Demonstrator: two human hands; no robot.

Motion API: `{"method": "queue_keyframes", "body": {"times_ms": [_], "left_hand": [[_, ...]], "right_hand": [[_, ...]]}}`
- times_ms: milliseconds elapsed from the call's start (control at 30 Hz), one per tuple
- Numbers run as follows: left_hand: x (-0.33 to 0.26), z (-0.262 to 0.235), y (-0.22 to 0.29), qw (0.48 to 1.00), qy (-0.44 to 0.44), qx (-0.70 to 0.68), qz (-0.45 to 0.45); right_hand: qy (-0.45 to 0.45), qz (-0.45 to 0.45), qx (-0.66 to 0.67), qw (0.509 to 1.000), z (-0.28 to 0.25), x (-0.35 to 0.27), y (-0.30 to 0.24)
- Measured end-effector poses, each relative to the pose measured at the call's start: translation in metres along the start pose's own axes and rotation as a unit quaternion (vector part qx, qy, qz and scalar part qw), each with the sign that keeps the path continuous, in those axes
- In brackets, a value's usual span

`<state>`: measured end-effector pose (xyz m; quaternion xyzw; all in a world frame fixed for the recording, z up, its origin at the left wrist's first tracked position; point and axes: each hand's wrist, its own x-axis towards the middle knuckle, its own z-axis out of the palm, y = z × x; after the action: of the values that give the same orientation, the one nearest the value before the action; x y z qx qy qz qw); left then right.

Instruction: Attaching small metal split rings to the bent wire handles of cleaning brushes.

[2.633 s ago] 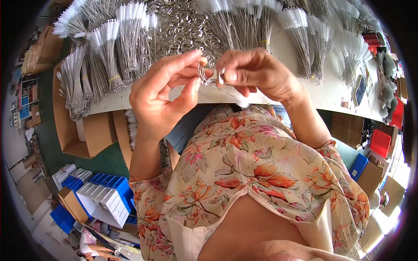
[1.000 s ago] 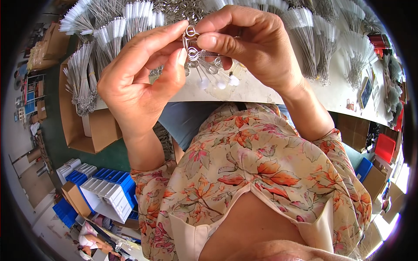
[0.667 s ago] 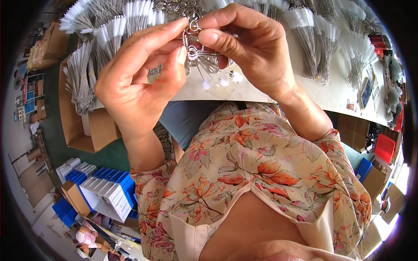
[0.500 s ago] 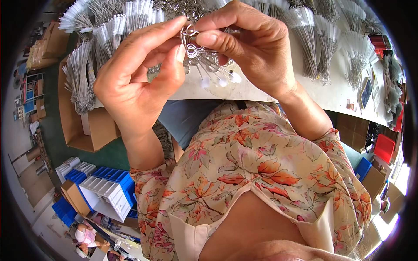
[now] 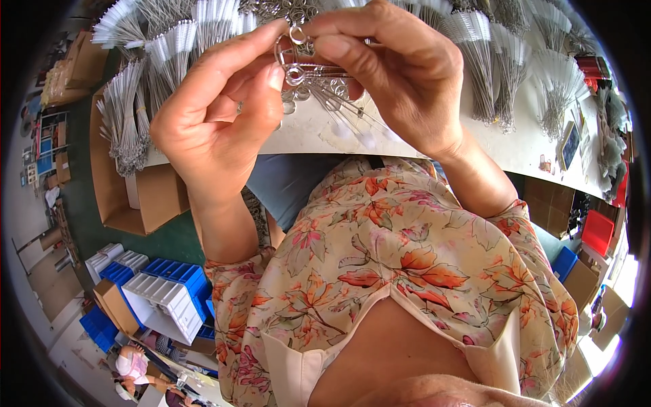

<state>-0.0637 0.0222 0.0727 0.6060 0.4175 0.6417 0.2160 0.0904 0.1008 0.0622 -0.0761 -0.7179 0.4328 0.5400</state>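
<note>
Both hands are raised close to the camera, above the white table (image 5: 308, 132). My left hand (image 5: 217, 119) and my right hand (image 5: 397, 74) pinch a small bunch of thin wire brushes (image 5: 319, 85) between thumbs and fingers. Their looped metal ends gather on a metal ring (image 5: 296, 35) at my fingertips. The white bristle tips hang down below my right palm. Bundles of similar white-tipped wire brushes (image 5: 169, 47) lie fanned out on the table behind my hands.
More brush bundles (image 5: 508, 74) cover the table to the right. An open cardboard box (image 5: 146, 197) stands on the floor at the left. Blue and white plastic bins (image 5: 159, 292) sit lower left, near a seated person (image 5: 132, 366). Red crates (image 5: 597, 230) stand at the right.
My hands have risen from just above the table edge to close under the camera. They keep working the brush loops at the ring, with only small finger shifts in the last second.
</note>
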Motion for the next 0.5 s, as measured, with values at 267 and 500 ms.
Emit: {"method": "queue_keyframes", "body": {"times_ms": [267,500], "left_hand": [[0.003,-0.003,-0.002,0.998,-0.033,0.036,0.037],[0.004,-0.002,0.0,0.998,-0.036,0.051,0.021]], "right_hand": [[-0.003,0.029,-0.128,0.991,-0.002,0.002,-0.018],[-0.018,-0.04,-0.17,0.984,-0.004,0.0,-0.009]]}}
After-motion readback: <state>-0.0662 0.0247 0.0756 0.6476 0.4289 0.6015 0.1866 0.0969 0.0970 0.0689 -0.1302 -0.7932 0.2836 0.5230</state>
